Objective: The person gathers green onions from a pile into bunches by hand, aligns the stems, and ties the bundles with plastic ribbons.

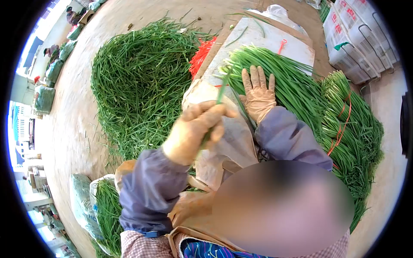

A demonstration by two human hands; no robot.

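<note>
My left hand [197, 129], in a tan glove, is raised over my lap with its fingers closed. A thin green chive stalk [222, 88] sticks up out of it, slightly blurred. My right hand [259, 92], gloved alike, lies palm down with fingers stretched out on a loose pile of long green chives [286, 75]. The pale stalk ends point toward the upper left. Beneath the pile is a white board [262, 34] with a few loose leaves and a red tie [282, 46] on it.
A large heap of loose green leaves [137, 81] covers the floor at left, beside red ties [202, 56]. Chive bundles bound with red ties [344, 116] lie at right. White crates [357, 38] stand at upper right. A plastic bag [84, 202] and greens [107, 208] are at lower left.
</note>
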